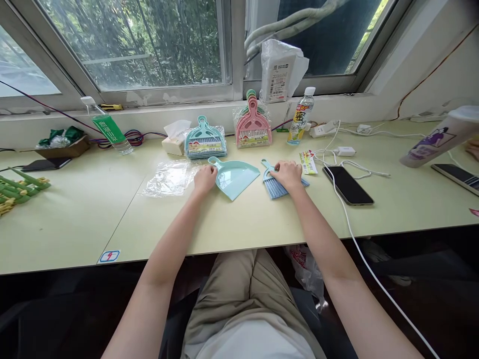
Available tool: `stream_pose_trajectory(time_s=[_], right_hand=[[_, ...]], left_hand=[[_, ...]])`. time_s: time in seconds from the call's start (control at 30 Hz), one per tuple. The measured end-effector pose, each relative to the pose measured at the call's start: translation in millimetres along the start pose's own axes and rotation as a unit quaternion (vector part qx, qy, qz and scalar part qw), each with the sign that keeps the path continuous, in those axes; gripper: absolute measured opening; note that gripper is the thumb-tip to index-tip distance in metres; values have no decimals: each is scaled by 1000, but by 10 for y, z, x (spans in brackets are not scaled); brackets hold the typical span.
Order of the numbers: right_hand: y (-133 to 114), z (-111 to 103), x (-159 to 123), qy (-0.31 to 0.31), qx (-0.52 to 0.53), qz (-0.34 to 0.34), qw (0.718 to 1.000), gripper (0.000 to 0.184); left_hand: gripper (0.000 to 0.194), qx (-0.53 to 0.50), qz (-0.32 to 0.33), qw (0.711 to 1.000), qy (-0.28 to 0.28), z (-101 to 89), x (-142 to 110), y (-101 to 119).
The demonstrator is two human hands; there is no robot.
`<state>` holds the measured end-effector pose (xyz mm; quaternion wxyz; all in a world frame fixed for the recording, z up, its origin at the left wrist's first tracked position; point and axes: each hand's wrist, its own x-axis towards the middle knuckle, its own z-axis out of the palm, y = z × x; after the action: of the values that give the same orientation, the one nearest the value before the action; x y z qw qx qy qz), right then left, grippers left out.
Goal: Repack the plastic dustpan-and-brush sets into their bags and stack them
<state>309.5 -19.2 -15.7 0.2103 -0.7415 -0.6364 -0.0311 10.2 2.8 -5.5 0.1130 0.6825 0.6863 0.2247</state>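
Dustpan, light blue (236, 178): flat on the desk (157, 227), mid-length, between front and back edges; open side toward the right, handle toward the back edge. Left hand (205, 179) at its left side, beside the handle; fingers curled in, fingertips partly hidden, so a pinch cannot be told.

Hand brush, light blue with blue-grey bristles (276, 189): right of the dustpan, apart from it. Right hand (288, 175) over its head, thumb and fingers closed on it.

Clear plastic wrapper (170, 178): crumpled, just left of the left hand.

Label card (308, 162): just beyond the right hand, to its right.

Packaged blue sets (205, 139): behind the dustpan, near the back edge; tissue pack (175, 139) at their left.

Packaged pink set (253, 124): upright, behind the gap between dustpan and brush.

Drink bottle, yellow label (300, 117): upright, near the back edge, behind the label card.

Green-labelled bottle (109, 128): back edge, left part.

Black phone (348, 185): right of the brush; white cable (350, 224) passing over its left end and over the front edge.

Large cup (439, 137): right part, near a second phone (458, 177) and another person's hand (473, 148).
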Motion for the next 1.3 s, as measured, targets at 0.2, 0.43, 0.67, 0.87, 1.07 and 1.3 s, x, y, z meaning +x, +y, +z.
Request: stream_pose_trajectory(time_s=[0.2, 0.43, 0.67, 0.87, 1.07, 1.3], right_hand=[[-11, -1, 9, -11, 9, 12, 1000, 38], [-6, -68, 41, 62, 53, 38, 996, 23], [-206, -87, -33, 57, 161, -91, 981, 16], [-406, 19, -161, -4, 145, -164, 976, 10], [-406, 0, -145, -51, 186, -202, 960, 15], [-341, -40, -117, -112, 270, -204, 934, 22]], left_hand=[[25, 13, 17, 1000, 14, 19, -22, 20], [24, 35, 53, 998, 5, 47, -93, 116], [33, 47, 184, 981, -39, 127, -318, 375], [36, 47, 321, 943, -70, 198, -450, 470], [22, 70, 381, 920, -63, 240, -387, 401], [29, 135, 383, 914, 15, 130, -320, 355]])
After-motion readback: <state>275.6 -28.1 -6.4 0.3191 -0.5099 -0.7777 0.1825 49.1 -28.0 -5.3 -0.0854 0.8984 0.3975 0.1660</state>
